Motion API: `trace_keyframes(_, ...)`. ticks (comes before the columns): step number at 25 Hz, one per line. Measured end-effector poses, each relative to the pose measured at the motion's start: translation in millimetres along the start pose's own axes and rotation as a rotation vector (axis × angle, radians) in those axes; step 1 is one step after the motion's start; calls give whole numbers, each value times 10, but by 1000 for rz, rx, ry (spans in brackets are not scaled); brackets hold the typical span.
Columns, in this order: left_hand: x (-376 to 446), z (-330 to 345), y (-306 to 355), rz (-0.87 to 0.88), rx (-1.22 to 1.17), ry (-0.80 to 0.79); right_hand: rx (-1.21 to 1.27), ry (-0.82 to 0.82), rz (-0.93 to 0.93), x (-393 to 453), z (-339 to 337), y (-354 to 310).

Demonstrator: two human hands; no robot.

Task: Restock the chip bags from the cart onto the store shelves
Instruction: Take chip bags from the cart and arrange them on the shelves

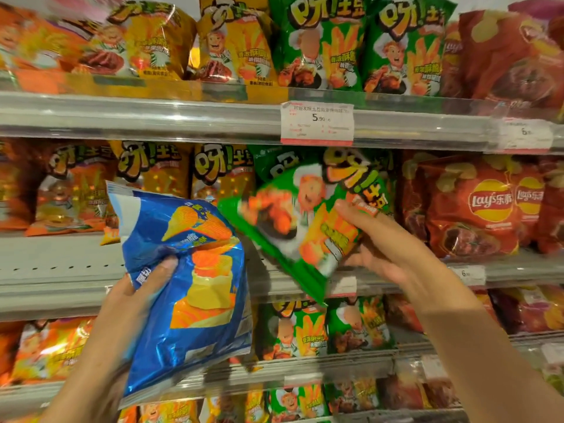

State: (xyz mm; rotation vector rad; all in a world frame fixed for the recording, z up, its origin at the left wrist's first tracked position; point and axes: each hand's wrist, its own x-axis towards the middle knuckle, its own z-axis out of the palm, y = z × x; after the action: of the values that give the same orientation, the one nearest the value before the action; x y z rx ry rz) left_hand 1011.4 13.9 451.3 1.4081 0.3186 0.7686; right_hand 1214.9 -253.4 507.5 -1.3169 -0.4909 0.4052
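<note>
Green bag [300, 221] in right-hand fingers [354, 210], blue bag [186, 288] left.

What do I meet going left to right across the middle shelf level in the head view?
Orange bags → left hand → blue bag → green bag → right hand → red Lay's bags.

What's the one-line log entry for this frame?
left hand: holds blue chip bag | right hand: holds green chip bag, tilted, at middle shelf | placed: not yet
</note>
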Motion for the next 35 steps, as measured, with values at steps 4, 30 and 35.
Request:
trace_keyframes(4, -11, 98, -31, -19, -33, -19, -256, 90, 8, -84, -312, -190)
trace_keyframes(30, -162, 953, 82, -91, -16, -61, -655, 293, -246, 85, -1100, -8)
trace_keyframes(35, -155, 1036, 51, -68, -7, -82, -1187, 525, -653, -29, -717, 127)
